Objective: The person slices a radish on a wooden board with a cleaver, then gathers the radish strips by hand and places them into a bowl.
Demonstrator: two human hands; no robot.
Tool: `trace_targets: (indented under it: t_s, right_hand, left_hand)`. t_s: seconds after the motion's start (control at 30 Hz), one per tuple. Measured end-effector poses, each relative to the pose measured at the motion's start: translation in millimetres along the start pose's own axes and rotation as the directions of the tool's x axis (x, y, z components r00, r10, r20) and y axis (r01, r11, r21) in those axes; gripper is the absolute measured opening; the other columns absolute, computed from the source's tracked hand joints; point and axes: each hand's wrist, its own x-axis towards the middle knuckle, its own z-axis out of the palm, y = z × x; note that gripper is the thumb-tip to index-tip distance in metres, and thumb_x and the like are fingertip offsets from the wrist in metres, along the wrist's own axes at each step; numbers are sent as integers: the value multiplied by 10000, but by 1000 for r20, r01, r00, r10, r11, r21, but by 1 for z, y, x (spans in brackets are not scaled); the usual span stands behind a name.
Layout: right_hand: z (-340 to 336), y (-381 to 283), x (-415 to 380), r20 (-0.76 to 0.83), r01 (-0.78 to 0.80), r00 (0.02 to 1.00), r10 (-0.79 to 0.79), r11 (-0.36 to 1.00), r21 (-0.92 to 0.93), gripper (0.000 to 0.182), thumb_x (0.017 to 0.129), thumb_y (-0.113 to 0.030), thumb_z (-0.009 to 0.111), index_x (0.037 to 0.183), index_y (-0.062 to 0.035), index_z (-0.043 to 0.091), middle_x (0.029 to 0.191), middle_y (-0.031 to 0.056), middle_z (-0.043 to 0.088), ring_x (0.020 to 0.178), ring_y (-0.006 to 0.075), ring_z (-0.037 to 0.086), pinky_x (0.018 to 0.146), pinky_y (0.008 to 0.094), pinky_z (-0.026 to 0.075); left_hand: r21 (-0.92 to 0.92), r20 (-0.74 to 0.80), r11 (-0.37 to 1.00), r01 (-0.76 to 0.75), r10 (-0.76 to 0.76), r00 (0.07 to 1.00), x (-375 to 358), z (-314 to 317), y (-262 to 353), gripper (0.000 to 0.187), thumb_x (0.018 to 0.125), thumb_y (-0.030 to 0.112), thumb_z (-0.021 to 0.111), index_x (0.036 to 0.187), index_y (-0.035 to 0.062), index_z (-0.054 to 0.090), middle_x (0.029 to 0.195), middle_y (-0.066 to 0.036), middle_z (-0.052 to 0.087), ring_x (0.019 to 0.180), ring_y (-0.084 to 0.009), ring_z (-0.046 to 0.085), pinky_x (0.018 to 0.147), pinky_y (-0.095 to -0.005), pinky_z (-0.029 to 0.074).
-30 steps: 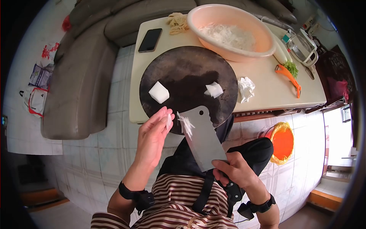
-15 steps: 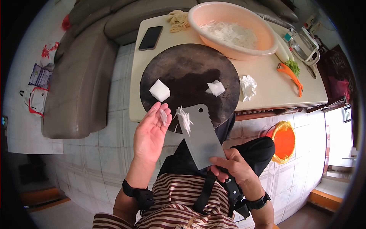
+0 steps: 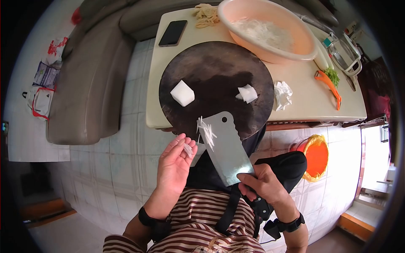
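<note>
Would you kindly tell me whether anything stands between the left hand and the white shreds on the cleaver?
Nothing visible does: only a gap shows between the left hand, which holds a few strips, and the white shreds on the cleaver.

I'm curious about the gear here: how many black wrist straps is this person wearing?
2: one strap around the left wrist, another strap around the right wrist. Both wrists are visible.

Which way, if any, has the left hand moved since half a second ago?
Yes: the left hand has drawn back from the board, toward the shirt.
</note>
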Motion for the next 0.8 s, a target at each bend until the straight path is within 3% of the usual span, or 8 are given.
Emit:
trace_targets:
  t_s: [0.23,0.3,0.43,0.63,0.8]
  right_hand:
    - [12,11,7,-10,-5,1000,5,1000,19,285,967,-130,590,726,18,620,589,23,591,442,58,475,431,223,367]
    - [14,16,9,53,12,999,-12,1000,-16,304,969,-131,589,702,12,617,572,14,581,433,55,474,420,224,361]
    - [20,14,9,27,12,1000,-12,1000,-7,358,974,-126,578,641,6,595,534,4,561,425,53,477,413,222,353]
    - [16,13,3,55,37,998,-32,996,-83,317,976,-114,571,687,13,594,567,15,579,437,55,476,417,225,353]
    - [21,-9,-15,7,49,999,-49,995,-83,318,965,-122,604,680,20,604,587,13,585,458,48,472,439,223,347]
  left_hand:
    - [-33,43,999,-15,17,999,5,-6,-7,172,951,79,631,1109,11,649,1073,-77,657,1017,-176,619,1004,-342,491]
    - [-16,33,999,-33,34,999,3,-4,-6,203,974,84,595,1145,-12,644,1110,-87,650,1064,-178,604,1027,-351,478]
    - [-14,23,998,-58,58,998,3,-5,-5,215,983,94,583,1162,-7,645,1137,-81,649,1075,-165,599,1010,-329,479]
    - [-5,6,997,-72,72,997,-1,-3,-6,210,974,96,609,1158,1,644,1131,-63,645,1068,-151,604,999,-307,485]
    - [14,73,998,-64,63,995,-9,23,6,326,968,97,621,1269,-20,575,1146,-63,636,1063,-145,601,1000,-304,477]
